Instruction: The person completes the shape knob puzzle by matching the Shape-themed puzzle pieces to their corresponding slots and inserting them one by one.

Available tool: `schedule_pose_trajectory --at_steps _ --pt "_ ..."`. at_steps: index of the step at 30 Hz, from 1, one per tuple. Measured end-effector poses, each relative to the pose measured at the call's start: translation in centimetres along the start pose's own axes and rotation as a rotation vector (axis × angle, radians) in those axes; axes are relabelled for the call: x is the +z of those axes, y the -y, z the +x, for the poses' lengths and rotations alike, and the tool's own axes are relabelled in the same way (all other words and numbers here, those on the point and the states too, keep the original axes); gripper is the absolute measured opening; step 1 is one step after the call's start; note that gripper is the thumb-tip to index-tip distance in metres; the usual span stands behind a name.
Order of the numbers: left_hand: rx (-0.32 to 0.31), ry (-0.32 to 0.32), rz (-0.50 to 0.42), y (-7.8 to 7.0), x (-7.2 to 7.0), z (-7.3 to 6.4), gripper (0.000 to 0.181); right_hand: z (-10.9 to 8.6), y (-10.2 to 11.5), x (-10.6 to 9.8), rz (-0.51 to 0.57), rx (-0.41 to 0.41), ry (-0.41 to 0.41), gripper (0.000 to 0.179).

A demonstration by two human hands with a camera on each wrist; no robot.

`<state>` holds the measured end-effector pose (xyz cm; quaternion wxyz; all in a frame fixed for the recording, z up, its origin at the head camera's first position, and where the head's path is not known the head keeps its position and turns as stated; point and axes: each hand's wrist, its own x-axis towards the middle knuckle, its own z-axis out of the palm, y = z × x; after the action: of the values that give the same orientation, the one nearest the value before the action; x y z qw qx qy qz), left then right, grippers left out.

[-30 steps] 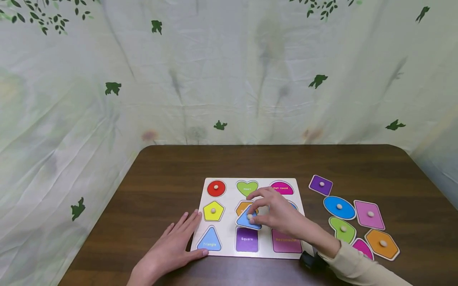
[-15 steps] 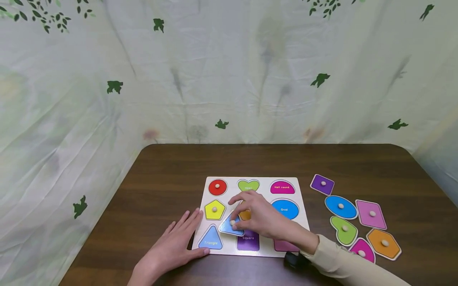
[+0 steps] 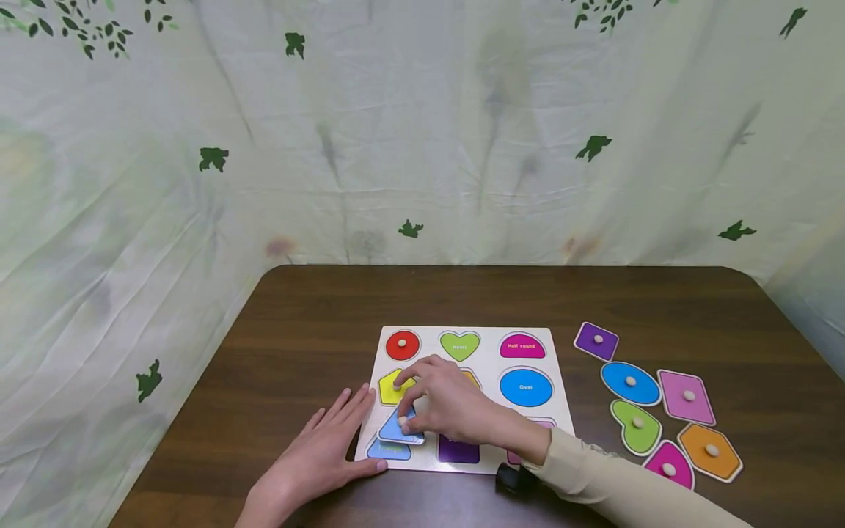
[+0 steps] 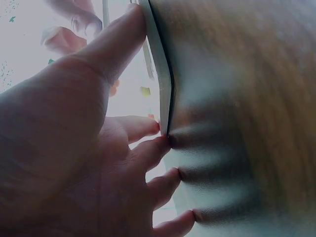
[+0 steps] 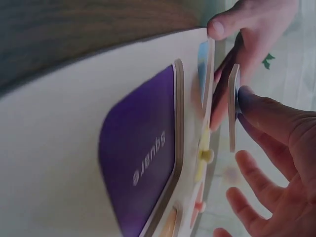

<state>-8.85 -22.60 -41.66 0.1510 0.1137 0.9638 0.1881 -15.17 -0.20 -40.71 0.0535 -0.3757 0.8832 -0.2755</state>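
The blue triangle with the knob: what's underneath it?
The triangle piece hangs above the white board, over a blue triangular recess. In the head view, the recess's lower part shows; the piece covers its upper part from sight.

I have a lane of table (image 3: 584,400) between the board (image 3: 490,353) and loose pieces (image 3: 617,383), crossed by the right sleeve (image 3: 601,477). The left hand (image 3: 323,447) obstructs the board's left edge; clearance under the blue triangle (image 3: 392,431) is uncertain.
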Motion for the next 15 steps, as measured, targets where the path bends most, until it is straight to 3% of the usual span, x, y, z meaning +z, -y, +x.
schedule_pose_trajectory --at_steps 15 --pt "0.022 -0.009 -0.002 0.2 -0.1 -0.2 0.104 1.2 0.5 1.8 -0.023 -0.041 0.074 0.012"
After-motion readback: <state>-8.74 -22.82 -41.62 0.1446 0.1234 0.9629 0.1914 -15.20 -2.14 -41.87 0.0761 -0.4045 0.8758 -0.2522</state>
